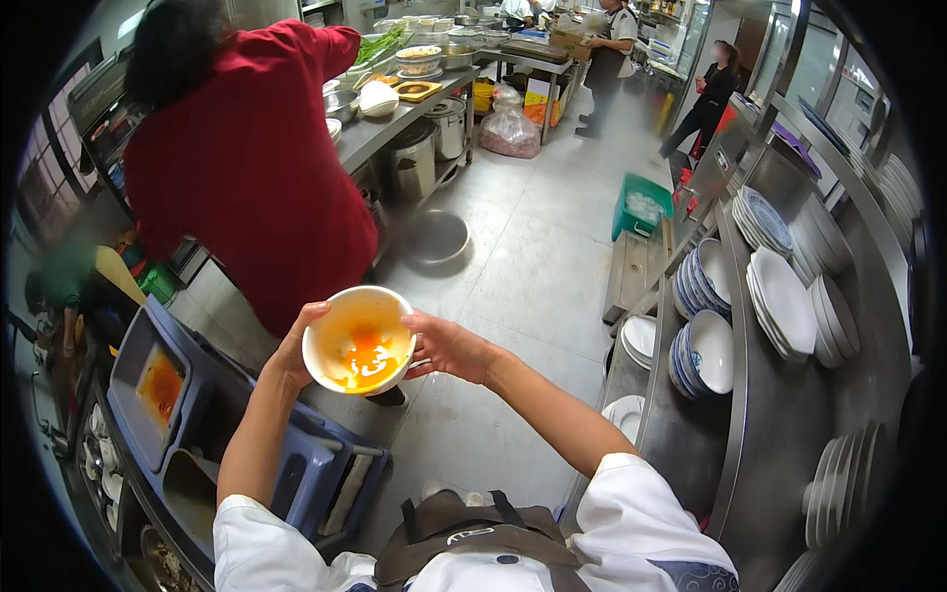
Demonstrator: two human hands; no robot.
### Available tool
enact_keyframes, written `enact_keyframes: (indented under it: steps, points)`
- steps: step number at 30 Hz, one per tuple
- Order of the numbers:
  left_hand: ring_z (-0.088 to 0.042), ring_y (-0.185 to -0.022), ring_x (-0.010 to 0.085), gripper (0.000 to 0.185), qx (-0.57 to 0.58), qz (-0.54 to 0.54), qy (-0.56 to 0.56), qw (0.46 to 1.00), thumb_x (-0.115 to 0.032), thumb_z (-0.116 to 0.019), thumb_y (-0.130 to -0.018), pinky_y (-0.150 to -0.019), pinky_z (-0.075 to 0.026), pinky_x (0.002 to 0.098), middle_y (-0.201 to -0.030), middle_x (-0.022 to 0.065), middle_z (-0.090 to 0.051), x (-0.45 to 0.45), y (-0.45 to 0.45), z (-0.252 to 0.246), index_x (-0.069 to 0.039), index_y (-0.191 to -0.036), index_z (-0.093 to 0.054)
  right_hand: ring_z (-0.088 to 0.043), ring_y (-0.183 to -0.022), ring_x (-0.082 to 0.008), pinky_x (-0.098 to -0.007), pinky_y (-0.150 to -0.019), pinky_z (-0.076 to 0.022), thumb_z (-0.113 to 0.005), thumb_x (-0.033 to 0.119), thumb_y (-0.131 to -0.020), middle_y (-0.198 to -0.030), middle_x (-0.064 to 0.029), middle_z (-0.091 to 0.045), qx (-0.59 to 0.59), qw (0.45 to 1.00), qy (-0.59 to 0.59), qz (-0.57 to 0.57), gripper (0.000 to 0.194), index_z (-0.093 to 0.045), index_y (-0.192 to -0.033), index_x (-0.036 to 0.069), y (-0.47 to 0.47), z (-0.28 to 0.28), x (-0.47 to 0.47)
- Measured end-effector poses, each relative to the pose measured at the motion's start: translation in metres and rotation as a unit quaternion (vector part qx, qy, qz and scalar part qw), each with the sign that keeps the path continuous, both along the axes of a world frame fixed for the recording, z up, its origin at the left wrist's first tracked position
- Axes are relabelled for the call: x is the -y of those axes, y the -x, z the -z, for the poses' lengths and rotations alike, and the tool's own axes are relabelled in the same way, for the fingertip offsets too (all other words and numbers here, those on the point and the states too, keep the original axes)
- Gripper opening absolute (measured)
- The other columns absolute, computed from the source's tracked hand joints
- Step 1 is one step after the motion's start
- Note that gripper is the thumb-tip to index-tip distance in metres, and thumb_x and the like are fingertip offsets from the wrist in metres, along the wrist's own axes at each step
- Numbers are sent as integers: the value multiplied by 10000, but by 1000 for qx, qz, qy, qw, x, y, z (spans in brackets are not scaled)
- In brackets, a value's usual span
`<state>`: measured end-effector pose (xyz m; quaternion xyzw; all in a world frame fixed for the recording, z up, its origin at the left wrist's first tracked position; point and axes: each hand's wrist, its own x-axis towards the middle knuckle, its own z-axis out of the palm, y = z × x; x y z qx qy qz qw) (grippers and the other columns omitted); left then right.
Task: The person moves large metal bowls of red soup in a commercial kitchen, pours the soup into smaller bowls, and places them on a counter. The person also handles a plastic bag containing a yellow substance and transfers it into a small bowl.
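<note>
A white bowl (359, 340), smeared inside with orange, oily liquid, is held up in front of me. My left hand (298, 346) grips its left side, with the thumb on the rim. On the right side my right hand (444, 344) holds it, thumb on the rim and fingers beneath. The bowl is tipped so that its inside faces me. Below and to the left stands a blue-grey plastic cart (296, 473). Its upper tray (124, 399) has a reddish-orange residue in the bottom.
A person in a red top (251, 155) leans over a steel worktable (385, 126) ahead on the left. On the floor lie a round metal basin (436, 237) and a green crate (629, 203). Steel shelves (777, 414) with stacked bowls (703, 355) and plates (784, 296) line my right.
</note>
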<state>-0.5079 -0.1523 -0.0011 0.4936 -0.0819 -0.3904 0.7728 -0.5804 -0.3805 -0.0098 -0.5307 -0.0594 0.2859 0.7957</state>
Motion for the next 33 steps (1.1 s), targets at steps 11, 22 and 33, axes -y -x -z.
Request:
enact_keyframes:
  steps: [11, 22, 33]
  points:
    - [-482, -1133, 249, 843, 23, 36, 133, 990, -701, -263, -808, -971, -364, 422, -1211, 171, -500, 161, -232, 4, -14, -1279, -400, -476, -1118, -301, -495, -940, -379, -509, 547, -740, -1224, -185, -461, -35, 991, -47, 120, 760, -307, -1305, 82, -169, 20, 164]
    - [-481, -1104, 317, 805, -42, 52, 369, 927, -648, -318, -829, -882, -455, 414, -1257, 252, -409, 345, -418, -4, -11, -1320, -318, -521, -1038, -333, -420, -911, -414, -521, 611, -705, -1152, -260, -466, -42, 973, 9, 226, 857, -304, -1291, 25, -329, -7, 311]
    - [-509, -1033, 202, 787, 198, -119, 112, 967, -668, -182, -842, -911, -402, 332, -1162, 128, -517, 402, -575, 11, -50, -1256, -439, -510, -1045, -321, -404, -902, -422, -552, 598, -695, -1153, -261, -463, -75, 993, 4, 89, 861, -294, -1290, 32, -566, 17, 420]
